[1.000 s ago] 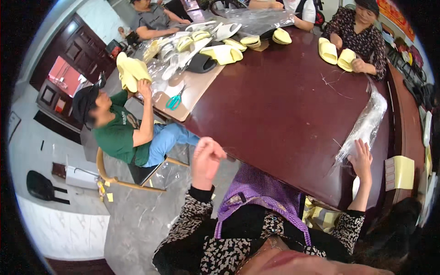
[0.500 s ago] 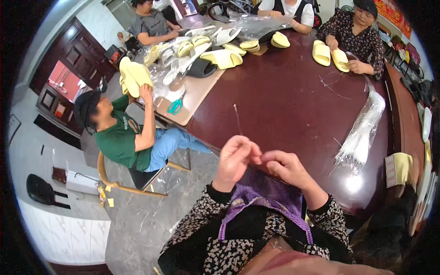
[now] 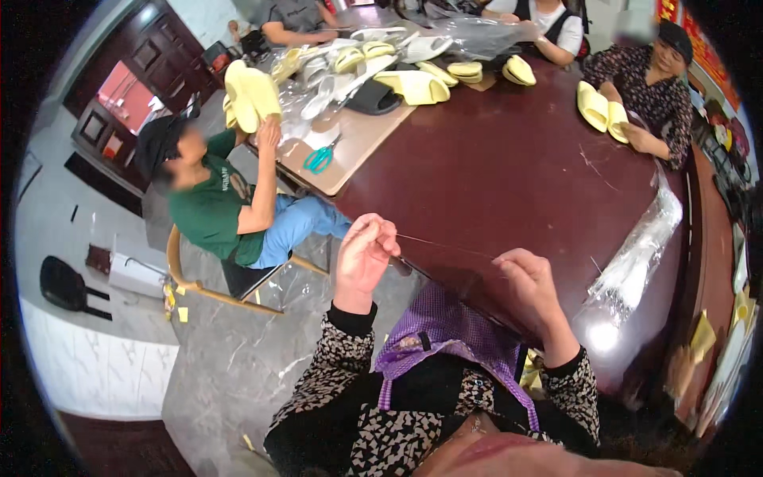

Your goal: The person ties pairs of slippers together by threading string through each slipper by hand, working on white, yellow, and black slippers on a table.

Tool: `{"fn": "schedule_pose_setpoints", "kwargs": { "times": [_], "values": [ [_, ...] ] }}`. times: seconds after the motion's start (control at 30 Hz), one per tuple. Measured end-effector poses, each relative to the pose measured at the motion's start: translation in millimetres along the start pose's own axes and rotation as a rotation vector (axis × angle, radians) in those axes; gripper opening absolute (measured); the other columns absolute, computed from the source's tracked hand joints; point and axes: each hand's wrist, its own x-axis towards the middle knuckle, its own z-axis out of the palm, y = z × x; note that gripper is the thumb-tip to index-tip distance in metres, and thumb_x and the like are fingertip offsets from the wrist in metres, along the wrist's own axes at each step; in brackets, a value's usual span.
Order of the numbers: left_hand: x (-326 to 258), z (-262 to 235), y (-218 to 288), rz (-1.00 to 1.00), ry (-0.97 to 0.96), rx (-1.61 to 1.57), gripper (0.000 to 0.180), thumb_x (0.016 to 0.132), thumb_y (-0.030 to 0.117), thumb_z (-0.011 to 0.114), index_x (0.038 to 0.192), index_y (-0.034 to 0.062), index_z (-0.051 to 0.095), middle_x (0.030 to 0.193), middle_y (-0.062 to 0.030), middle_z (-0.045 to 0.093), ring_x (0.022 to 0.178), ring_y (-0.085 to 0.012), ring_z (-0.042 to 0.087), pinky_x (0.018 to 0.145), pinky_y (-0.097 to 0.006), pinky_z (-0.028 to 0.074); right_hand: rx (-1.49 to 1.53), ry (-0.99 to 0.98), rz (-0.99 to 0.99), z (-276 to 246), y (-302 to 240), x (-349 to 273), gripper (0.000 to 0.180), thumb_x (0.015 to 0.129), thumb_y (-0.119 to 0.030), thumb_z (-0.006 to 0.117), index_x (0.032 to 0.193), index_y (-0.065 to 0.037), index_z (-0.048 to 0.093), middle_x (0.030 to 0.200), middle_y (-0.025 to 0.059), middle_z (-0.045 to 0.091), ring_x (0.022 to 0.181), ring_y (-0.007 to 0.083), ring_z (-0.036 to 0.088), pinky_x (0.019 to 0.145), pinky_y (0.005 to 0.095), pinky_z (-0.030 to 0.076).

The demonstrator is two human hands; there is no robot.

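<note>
Thin strand too fine to trace into the fingers

From where I stand it's bright in here, shadows soft; a round white glare burns on the near right of the tabletop, and the clear plastic sleeve glints. Toward the black rim the door bows, while the fine thread shows only faintly
</note>
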Motion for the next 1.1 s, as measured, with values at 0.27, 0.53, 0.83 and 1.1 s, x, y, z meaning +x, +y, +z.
{"fn": "schedule_pose_setpoints", "kwargs": {
  "times": [0.27,0.53,0.83,1.1],
  "values": [
    [5.3,-27.4,10.2,0.055,-0.056,-0.063,0.016,0.093,0.019,0.050,0.101,0.0069,0.056,0.053,0.0046,0.035,0.050,-0.0080,0.036,0.047,-0.025,0.030,1.104,0.435,0.093,-65.5,44.4,23.5,0.012,0.091,-0.011,0.049,0.095,-0.002,0.056,0.049,-0.0056,0.028,0.041,0.0062,0.026,0.044,0.0224,0.026],
    [46.0,-15.2,19.1,0.189,-0.010,0.330,0.022,0.095,0.020,0.047,0.108,0.0030,0.054,0.055,0.0031,0.038,0.047,-0.0064,0.036,0.044,-0.023,0.032,1.283,0.474,0.293,-31.3,71.6,32.2,0.016,0.093,-0.018,0.048,0.095,-0.003,0.054,0.052,-0.0059,0.027,0.043,0.0075,0.024,0.046,0.0247,0.025],
    [271.0,-35.3,-1.7,-0.022,-0.091,1.043,0.031,0.088,0.026,0.057,0.107,0.0007,0.058,0.084,-0.0025,0.060,0.064,-0.0083,0.054,0.054,-0.022,0.043,1.193,0.491,0.488,-16.1,80.6,30.5,0.015,0.092,-0.022,0.051,0.091,-0.007,0.055,0.049,-0.0058,0.027,0.041,0.0075,0.023,0.045,0.0238,0.027],
    [425.3,-67.3,-52.2,-0.060,0.092,1.131,0.022,0.078,0.014,0.061,0.092,-0.0025,0.061,0.081,-0.0034,0.061,0.069,-0.0118,0.055,0.055,-0.026,0.040,1.253,0.462,0.561,-18.0,78.4,24.3,0.016,0.092,-0.022,0.051,0.092,-0.008,0.056,0.049,-0.0054,0.028,0.041,0.0076,0.023,0.044,0.0244,0.027]
  ]
}}
